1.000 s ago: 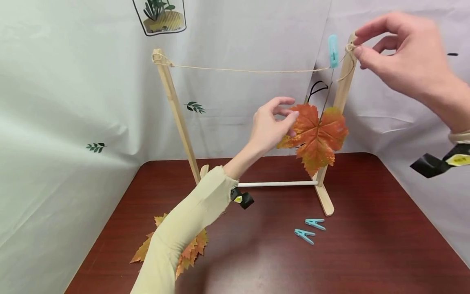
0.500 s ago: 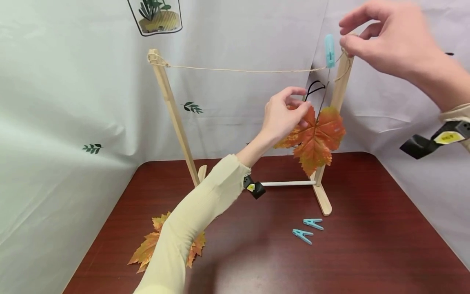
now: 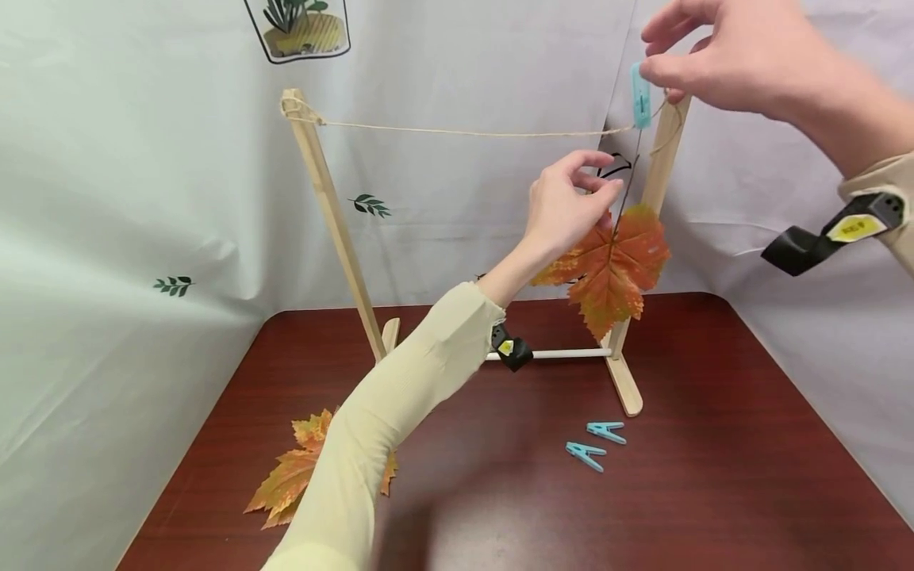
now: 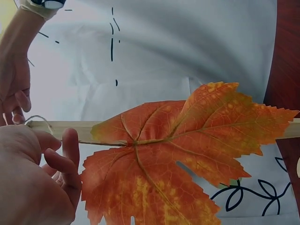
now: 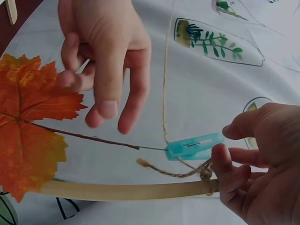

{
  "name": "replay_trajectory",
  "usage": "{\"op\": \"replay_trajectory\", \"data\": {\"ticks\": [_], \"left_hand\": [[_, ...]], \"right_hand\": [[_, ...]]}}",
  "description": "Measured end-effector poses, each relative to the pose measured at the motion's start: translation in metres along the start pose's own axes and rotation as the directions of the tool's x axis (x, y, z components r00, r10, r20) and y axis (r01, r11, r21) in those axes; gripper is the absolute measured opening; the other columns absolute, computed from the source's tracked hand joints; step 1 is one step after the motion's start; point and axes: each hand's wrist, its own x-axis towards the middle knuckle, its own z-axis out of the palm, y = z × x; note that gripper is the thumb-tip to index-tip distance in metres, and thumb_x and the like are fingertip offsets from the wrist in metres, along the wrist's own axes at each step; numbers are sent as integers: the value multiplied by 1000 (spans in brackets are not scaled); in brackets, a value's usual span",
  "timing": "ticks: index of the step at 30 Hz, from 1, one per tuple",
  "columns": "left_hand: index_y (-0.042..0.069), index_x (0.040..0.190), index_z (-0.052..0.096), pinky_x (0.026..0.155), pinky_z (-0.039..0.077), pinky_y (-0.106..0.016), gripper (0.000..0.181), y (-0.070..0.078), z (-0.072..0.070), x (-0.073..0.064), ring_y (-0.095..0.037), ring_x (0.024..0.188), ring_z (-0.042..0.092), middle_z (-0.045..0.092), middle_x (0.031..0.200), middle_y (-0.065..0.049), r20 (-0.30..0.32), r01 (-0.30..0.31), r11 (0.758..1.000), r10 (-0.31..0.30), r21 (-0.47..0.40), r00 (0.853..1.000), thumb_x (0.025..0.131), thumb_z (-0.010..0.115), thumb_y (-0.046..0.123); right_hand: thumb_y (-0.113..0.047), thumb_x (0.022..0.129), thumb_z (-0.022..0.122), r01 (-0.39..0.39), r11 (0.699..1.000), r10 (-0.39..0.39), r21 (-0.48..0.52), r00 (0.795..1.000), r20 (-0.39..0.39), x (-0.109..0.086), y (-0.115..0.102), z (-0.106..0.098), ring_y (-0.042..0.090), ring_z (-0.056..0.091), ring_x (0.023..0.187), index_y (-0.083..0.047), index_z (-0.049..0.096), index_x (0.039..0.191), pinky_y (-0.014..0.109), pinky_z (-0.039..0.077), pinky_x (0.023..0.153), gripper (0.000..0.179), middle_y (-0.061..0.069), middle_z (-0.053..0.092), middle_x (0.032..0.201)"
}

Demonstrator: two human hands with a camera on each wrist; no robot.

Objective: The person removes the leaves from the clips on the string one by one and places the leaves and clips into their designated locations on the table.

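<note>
A light-blue clothespin [image 3: 640, 103] sits upright on the twine [image 3: 464, 132] near the right post. From it an orange maple leaf [image 3: 617, 274] hangs by its thin stem [image 5: 89, 137]. My right hand [image 3: 743, 63] is at the top end of the clothespin; in the right wrist view its fingertips [image 5: 227, 133] lie close to the handles, with no clear squeeze. Left of the stem, my left hand [image 3: 567, 202] hovers in front of the leaf's upper edge, fingers loosely bent and holding nothing. The left wrist view shows the leaf [image 4: 154, 154] beside that hand.
Wooden posts [image 3: 332, 214] and a white rod [image 3: 571, 354] form the frame on the dark red table [image 3: 678, 476]. Two blue clothespins [image 3: 585, 454] lie in front of the right foot [image 3: 625, 387]. More autumn leaves [image 3: 289, 480] lie at left, partly behind my left sleeve.
My right hand has moved left from the post's top knot to the clothespin's upper end. My left hand has risen and moved right, toward the stem. The leaf still hangs.
</note>
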Motion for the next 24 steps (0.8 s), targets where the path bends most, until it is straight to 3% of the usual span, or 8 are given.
{"op": "replay_trajectory", "data": {"ticks": [8,14,24], "left_hand": [[13,120,66,62,54,-21,26,3,8,4,-12,57,68,71,85,5,5,30,999,-30,-20,1000,95,71,15],[14,118,67,59,54,-23,25,5,10,8,-12,57,68,70,84,6,9,58,998,-57,-40,998,94,71,14],[12,119,68,59,53,-23,25,6,13,10,-13,59,68,70,84,5,37,81,996,-80,-46,996,94,71,13]], "right_hand": [[-26,97,60,-42,998,49,-53,990,130,10,-1,-3,3,57,62,-4,50,142,12,42,54,51,9,52,127],[-22,101,54,-54,997,65,-58,977,205,11,-5,-2,5,55,63,3,39,148,14,43,54,55,23,46,137],[-20,102,52,-36,994,60,-105,970,235,12,-9,3,9,55,61,9,38,148,20,44,52,55,26,53,124]]}}
